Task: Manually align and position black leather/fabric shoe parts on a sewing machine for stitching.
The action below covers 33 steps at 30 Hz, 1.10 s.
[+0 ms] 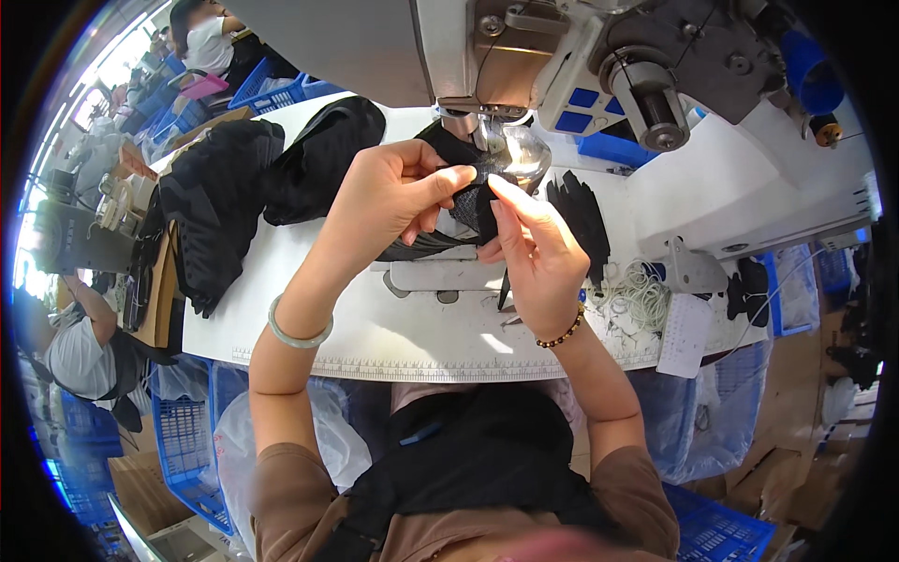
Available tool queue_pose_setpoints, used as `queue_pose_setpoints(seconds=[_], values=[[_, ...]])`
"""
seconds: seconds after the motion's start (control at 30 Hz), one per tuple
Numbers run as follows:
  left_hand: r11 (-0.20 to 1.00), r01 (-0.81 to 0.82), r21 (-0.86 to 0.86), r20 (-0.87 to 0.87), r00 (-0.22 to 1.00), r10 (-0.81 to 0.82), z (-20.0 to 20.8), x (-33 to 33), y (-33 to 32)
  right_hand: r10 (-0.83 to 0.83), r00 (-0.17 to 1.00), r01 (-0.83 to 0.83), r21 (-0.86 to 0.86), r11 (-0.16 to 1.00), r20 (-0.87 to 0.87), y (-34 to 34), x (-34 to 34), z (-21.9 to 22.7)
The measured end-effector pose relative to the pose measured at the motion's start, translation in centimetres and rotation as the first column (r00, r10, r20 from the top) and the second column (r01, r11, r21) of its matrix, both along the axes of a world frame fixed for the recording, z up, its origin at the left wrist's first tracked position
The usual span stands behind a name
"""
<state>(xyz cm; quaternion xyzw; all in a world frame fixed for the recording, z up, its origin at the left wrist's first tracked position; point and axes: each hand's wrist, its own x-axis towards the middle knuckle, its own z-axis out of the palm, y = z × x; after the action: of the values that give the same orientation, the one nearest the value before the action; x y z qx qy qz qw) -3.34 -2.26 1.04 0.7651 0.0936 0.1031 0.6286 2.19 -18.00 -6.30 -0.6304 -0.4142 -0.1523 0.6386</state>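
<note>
Both my hands work at a black fabric piece (476, 208) with a grey mesh part, right under the head of a sewing machine (506, 66). My left hand (398, 192) pinches the fabric's upper edge between thumb and forefinger, its other fingers curled below. Close by on the right, my right hand (541, 248) pinches the same edge with thumb and forefinger. The fingertips of the two hands nearly meet. Behind them the needle area and a shiny metal part (526, 157) are partly hidden. Folds of the black fabric hang down between my wrists.
Black fabric pieces (220, 201) are heaped on the white table (421, 347) to the left. More black pieces (579, 225) lie right of my hands, near tangled pale cord (639, 298) and a white paper slip (685, 335). Blue baskets (183, 440) stand below. Other people (80, 351) are at left.
</note>
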Motion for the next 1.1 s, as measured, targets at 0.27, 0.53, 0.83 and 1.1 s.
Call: queue_pose_setpoints(seconds=[0.27,0.53,0.83,1.1], values=[[0.999,0.039,0.023,0.046,0.998,-0.04,-0.3,0.5,0.2,-0.012,1.0,0.013,-0.018,1.0,0.017,-0.1,-0.4,0.4],[0.999,0.046,0.013,0.043,0.998,-0.047,-0.7,1.0,0.5,-0.056,0.991,0.059,-0.019,0.998,0.125,0.1,0.3,-0.3],[0.994,0.077,-0.073,0.038,0.997,-0.074,-0.6,1.2,0.5,-0.123,0.97,0.143,-0.085,0.986,0.207,-0.2,0.0,0.0],[0.983,0.126,-0.133,0.046,0.992,-0.121,-0.6,1.1,1.0,-0.115,0.975,0.136,-0.101,0.986,0.192,-0.3,-0.3,0.3]])
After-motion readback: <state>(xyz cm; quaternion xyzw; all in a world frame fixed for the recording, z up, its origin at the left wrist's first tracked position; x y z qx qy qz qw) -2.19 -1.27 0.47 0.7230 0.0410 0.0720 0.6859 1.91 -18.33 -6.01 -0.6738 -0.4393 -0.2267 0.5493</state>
